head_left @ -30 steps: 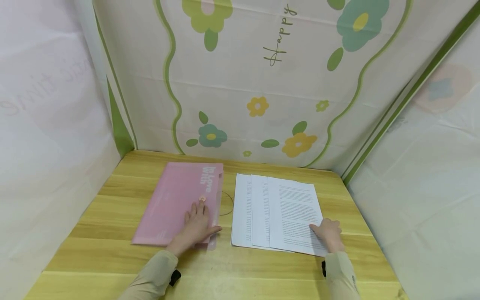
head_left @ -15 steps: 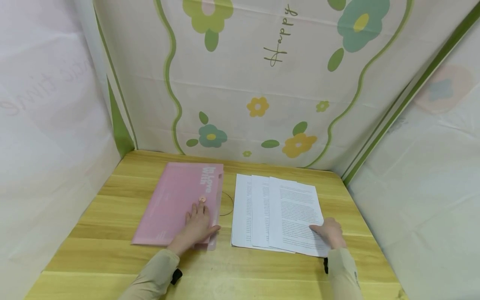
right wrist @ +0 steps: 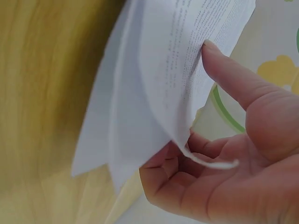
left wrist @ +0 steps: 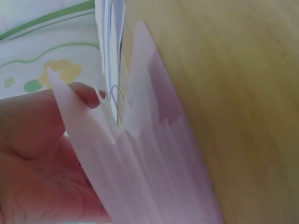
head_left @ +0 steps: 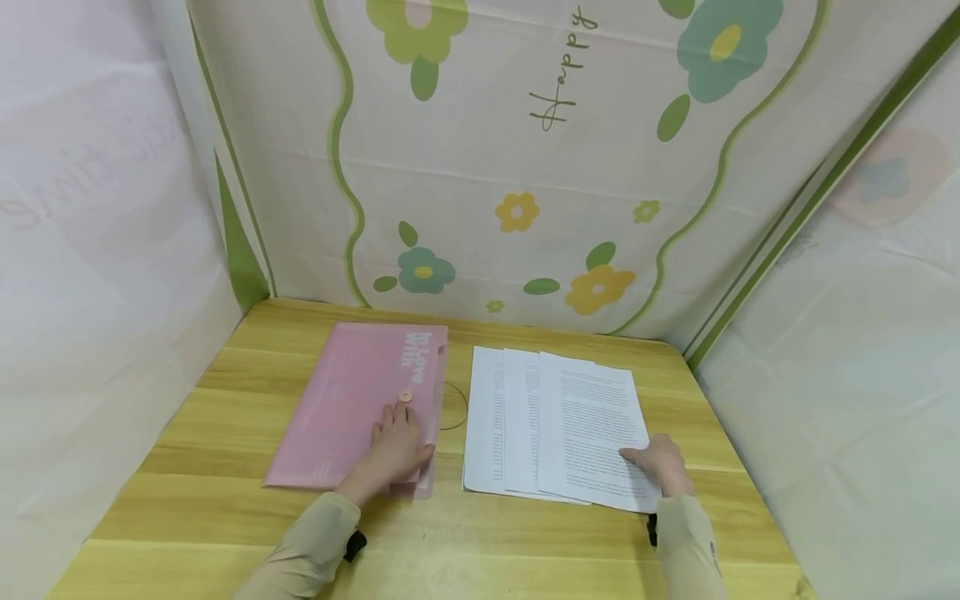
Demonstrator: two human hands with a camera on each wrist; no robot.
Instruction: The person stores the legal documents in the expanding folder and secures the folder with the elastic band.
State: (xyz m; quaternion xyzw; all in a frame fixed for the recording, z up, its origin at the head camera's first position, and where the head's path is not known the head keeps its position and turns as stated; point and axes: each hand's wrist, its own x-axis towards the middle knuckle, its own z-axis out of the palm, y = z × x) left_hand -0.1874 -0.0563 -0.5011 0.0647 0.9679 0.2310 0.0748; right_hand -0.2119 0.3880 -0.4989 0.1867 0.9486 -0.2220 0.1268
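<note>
On the surface point(head_left: 187, 450), the pink folder point(head_left: 337, 400) lies at my 11 o'clock, my left hand point(head_left: 392, 446) spread over its 5 o'clock part. At 1 o'clock lie overlapping printed sheets point(head_left: 592, 408), my right hand point(head_left: 662, 461) pinching their 4 o'clock edge.

Yellow-brown wood-grain tabletop point(head_left: 495, 554), white backdrop cloth point(head_left: 450, 183) behind it, printed with green wavy lines point(head_left: 347, 79), the word "Happy" point(head_left: 564, 71) running sideways, teal flower point(head_left: 723, 46) near its top right, white left panel point(head_left: 82, 333) with faint lettering point(head_left: 88, 171)
</note>
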